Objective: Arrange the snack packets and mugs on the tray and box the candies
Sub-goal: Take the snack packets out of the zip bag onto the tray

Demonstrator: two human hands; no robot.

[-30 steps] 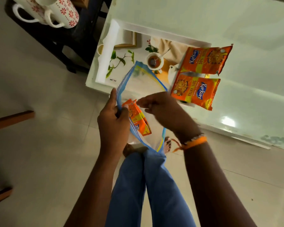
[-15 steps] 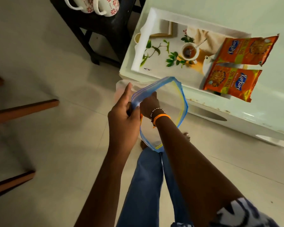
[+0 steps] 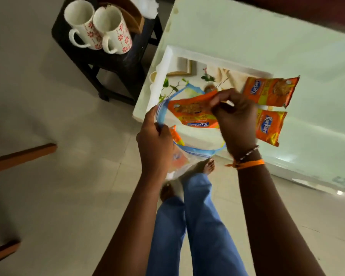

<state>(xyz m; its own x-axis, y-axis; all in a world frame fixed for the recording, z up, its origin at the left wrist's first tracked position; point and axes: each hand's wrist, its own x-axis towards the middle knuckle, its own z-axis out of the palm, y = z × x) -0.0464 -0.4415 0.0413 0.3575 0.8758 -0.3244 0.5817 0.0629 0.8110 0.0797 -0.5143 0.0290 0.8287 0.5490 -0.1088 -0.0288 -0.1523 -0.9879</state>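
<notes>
Fingers of the right hand (image 3: 234, 118) pinch the top edge of an orange snack packet (image 3: 193, 113), holding it over the open mouth of a clear zip bag (image 3: 195, 150) with a blue rim. The left hand (image 3: 154, 140) is closed on the bag's near-left rim, holding the mouth open; another orange packet (image 3: 174, 134) shows inside the bag just beside that hand. Two more packets (image 3: 271, 93) and (image 3: 269, 127) lie one behind the other at the right end of the white tray (image 3: 167, 62), which sits on the pale table (image 3: 247, 36). Two floral mugs (image 3: 82, 24) and (image 3: 114, 29) stand upright, touching, on the dark stool (image 3: 116, 60) left of the table.
</notes>
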